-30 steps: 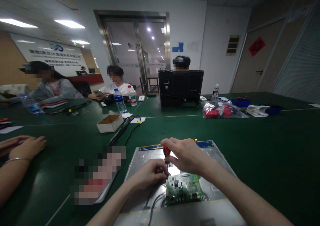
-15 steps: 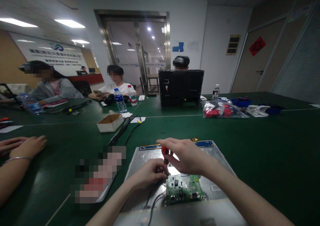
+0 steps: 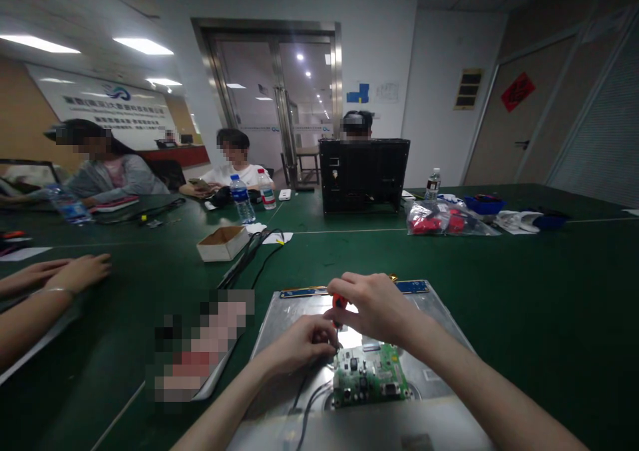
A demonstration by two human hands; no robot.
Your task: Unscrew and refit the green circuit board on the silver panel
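Observation:
My right hand (image 3: 372, 308) grips the red-orange handle of a screwdriver (image 3: 339, 300), held upright with its shaft pointing down. The tip meets the upper left corner of a green circuit board (image 3: 372, 374); the exact contact is too small to make out. Beside that corner, my left hand (image 3: 304, 344) is closed in a pinch near the shaft; what its fingertips hold is hidden. Under the board lies a silvery metal panel (image 3: 292, 310) with a narrow blue circuit strip (image 3: 417, 287) along its far edge. Dark wires (image 3: 305, 414) run over the panel left of the board.
Left of the panel lies a blurred-out flat object (image 3: 210, 344). Behind it are black cables (image 3: 244, 258) and an open small box (image 3: 223, 245). Another person's hands (image 3: 82, 275) rest at the left. A black monitor back (image 3: 367, 175) and a plastic bag (image 3: 444, 219) stand farther off.
My right hand has turned a little around the screwdriver handle, its fingers shifting right. The left hand stays by the board corner. The other person's hands at left have slid slightly right.

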